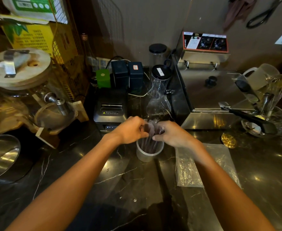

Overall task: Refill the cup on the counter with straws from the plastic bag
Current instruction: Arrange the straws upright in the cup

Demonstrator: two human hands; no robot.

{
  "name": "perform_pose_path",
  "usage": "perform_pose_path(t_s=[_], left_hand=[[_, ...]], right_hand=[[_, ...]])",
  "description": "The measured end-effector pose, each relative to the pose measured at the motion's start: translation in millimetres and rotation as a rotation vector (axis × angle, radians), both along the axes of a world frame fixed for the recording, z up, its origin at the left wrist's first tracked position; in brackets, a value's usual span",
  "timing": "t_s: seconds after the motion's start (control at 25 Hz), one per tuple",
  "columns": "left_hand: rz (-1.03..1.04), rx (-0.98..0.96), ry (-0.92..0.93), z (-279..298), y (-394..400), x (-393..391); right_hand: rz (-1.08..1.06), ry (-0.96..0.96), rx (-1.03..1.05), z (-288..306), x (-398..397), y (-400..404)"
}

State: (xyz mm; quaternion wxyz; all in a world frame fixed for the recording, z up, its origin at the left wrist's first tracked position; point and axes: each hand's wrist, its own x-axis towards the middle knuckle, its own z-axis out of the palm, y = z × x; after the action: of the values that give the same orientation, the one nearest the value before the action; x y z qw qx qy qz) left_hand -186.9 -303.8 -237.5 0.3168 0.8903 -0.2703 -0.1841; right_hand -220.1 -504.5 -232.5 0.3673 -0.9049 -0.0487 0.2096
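A translucent plastic cup (147, 154) stands upright on the dark marble counter (103, 172) in the middle of the head view. A bundle of dark, individually wrapped straws (151, 132) stands in it, tops sticking out above the rim. My left hand (131, 129) grips the bundle from the left and my right hand (172, 133) grips it from the right, just above the cup. A flat clear plastic bag (189, 170) lies on the counter to the right of the cup, partly under my right forearm.
A black receipt printer (110, 112) sits just behind the cup, with a clear carafe (158, 104) beside it. A steel fryer (210, 95) stands at the right, a glass dispenser (20, 90) and steel bowl (0, 155) at the left. Utensils and a gold lid (228, 140) lie far right.
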Motion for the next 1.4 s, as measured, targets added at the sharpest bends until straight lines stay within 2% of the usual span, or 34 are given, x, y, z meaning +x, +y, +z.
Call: perform_pose_path(t_s=[0.12,0.24,0.32,0.48,0.6,0.72,0.88,1.12,1.28,1.4], left_hand=[[0.045,-0.023,0.02,-15,4,-5],[0.187,-0.158,0.122,-23,11,-17],[0.215,-0.21,0.146,-23,14,-23],[0.178,-0.19,0.058,-31,9,-25],[0.169,-0.079,-0.008,-34,2,-26],[0.126,-0.028,0.005,-34,-1,-26],[0.143,-0.043,-0.01,-35,-7,-24],[0.123,-0.119,0.007,-23,-7,-22],[-0.011,-0.03,0.066,-13,0,-3],[-0.022,-0.006,0.065,-16,0,2]], right_hand=[[-0.125,-0.012,0.017,-14,-4,2],[-0.261,0.017,0.203,-25,-14,-3],[-0.31,0.022,0.255,-31,-19,-6],[-0.342,0.006,0.29,-35,-25,-5],[-0.267,-0.103,0.122,-34,-27,-2],[-0.225,-0.181,-0.042,-33,-28,-2],[-0.272,-0.14,0.045,-33,-25,-4],[-0.173,-0.129,0.079,-21,-19,-1],[-0.079,-0.076,0.067,3,-12,-5],[-0.104,-0.02,0.022,-4,-8,-3]])
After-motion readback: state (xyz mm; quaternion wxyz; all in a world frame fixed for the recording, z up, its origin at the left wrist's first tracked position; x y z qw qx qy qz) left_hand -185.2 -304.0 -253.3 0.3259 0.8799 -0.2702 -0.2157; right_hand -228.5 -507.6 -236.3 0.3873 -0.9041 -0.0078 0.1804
